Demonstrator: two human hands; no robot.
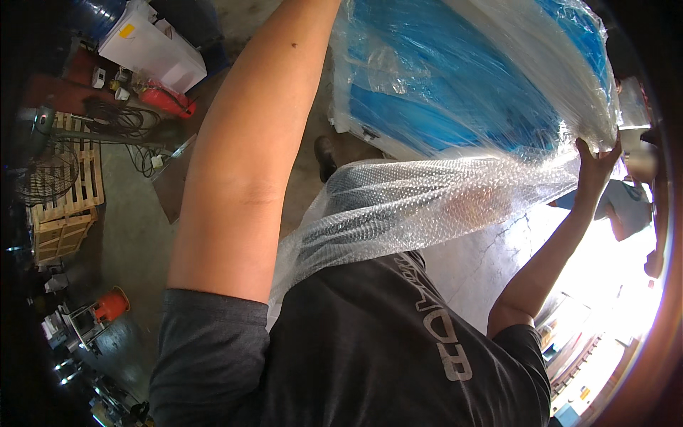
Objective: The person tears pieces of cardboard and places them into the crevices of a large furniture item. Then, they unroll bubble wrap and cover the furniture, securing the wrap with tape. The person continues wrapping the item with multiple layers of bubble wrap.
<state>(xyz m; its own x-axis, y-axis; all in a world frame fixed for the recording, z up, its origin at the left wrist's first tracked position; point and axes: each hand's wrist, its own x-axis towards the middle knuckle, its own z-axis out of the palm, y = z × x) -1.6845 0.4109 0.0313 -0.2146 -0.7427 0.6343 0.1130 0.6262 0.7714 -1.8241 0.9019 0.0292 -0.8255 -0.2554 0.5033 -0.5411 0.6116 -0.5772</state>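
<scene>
Blue sheets (455,78) wrapped in shiny clear plastic sit high up in front. Soft bubble wrap (413,206) hangs below them. Right hand (596,160) grips the crinkly edge. Left hand is out of sight.

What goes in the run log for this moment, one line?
right hand: grips edge of plastic-wrapped blue panel | left hand: out of view, arm raised | bubble wrap: hangs below panel over torso
</scene>
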